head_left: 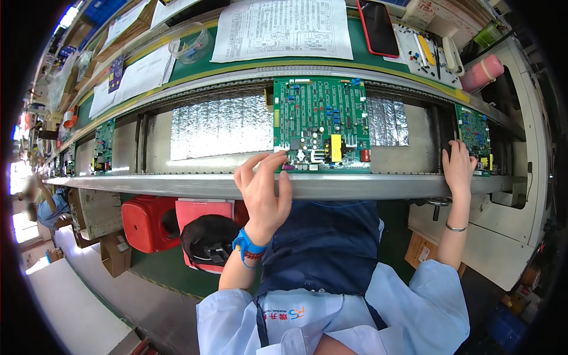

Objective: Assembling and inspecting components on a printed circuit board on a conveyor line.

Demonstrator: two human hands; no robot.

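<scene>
A green circuit board (296, 112) lies across the conveyor rails in front of me, crowded with a yellow transformer, white sockets, blue parts and a red block. At its lower left corner is my left hand (263, 186), its slightly bent fingers apart and their tips by a small purple component (287, 167). Whether the fingertips press on the board I cannot tell. To the right, my right hand (458, 168) rests on the near rail (355, 187) with fingers spread, beside the left edge of a second green circuit board (474, 139). Neither hand appears to hold anything.
Beyond the far rail lie a printed sheet (281, 29), a red-edged phone (377, 28), a clear round tub (192, 46) and a tray with tools (426, 53). More boards (104, 145) sit leftward on the line. A white machine (520, 236) stands right; red stools (148, 223) are below.
</scene>
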